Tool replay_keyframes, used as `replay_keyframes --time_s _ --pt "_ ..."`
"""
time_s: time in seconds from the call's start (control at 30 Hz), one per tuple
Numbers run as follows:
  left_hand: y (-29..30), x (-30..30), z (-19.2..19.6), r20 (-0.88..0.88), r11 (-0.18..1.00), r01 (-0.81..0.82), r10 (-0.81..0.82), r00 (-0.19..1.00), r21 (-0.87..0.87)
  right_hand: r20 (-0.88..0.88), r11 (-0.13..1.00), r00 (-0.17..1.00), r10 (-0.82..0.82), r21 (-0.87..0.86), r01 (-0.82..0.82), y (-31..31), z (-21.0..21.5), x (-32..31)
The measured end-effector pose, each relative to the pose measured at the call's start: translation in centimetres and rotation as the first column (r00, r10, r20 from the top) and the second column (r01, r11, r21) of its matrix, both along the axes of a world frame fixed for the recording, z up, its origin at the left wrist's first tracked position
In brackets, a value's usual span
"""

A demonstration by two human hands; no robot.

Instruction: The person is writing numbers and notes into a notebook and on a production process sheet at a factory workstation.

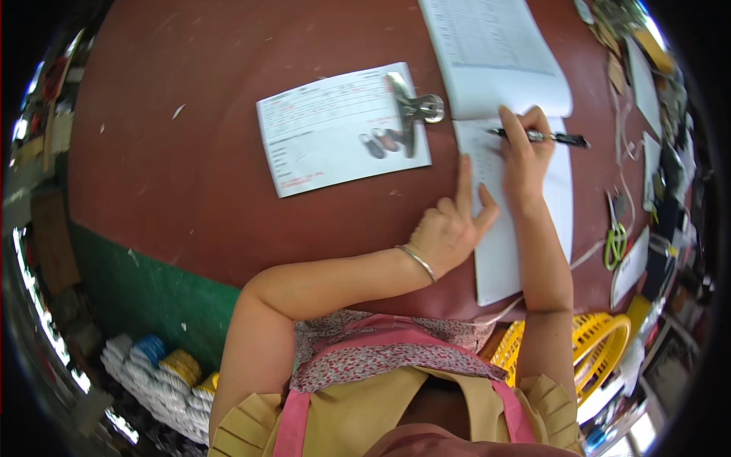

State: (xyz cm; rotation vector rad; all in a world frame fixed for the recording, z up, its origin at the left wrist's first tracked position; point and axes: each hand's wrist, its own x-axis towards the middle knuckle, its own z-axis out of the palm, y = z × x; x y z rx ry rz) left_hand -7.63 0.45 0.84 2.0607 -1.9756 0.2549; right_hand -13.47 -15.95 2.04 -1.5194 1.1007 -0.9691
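My right hand (527, 156) holds a black pen (567, 139), its tip over the upper part of the lower page of an open notebook (499, 259). The notebook's upper page (495, 53) curls up at the fold. My left hand (449, 228) rests at the notebook's left edge, index finger and thumb stretched out and the other fingers curled, holding nothing. Left of the notebook lies a printed sheet (327, 145) with small shoe pictures. A metal bulldog clip (415, 110) grips its right side.
Green-handled scissors (615, 245) lie right of the notebook on the dark red table (175, 190), near a pale cord (626, 175) and papers. A yellow plastic basket (601, 343) stands below the table's right edge. White bundles (160, 388) are piled at lower left.
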Motion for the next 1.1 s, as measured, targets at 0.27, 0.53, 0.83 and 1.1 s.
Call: replay_keyframes --time_s 0.27,0.53,0.83,1.1 --pt "0.5 1.1 0.7 -0.079 0.998 0.056 -0.053 0.995 0.032 0.404 0.9 0.911 -0.088 0.423 -0.101 -3.6 1.7 -1.3" --pt "4.5 10.9 5.5 -0.175 0.993 0.096 -0.083 0.981 0.066 -0.069 0.994 0.993 -0.101 0.032 0.103 -5.1 2.4 -10.9" --pt "10.6 20.8 4.9 -0.201 0.933 -0.154 0.227 0.953 0.325 -0.083 0.98 0.984 -0.155 -0.138 0.143 -2.8 -0.3 -13.1" --pt "11.1 20.9 6.3 -0.192 0.934 -0.153 0.223 0.956 0.324 -0.296 0.915 0.939 -0.173 -0.402 0.042 -0.3 2.1 -11.7"
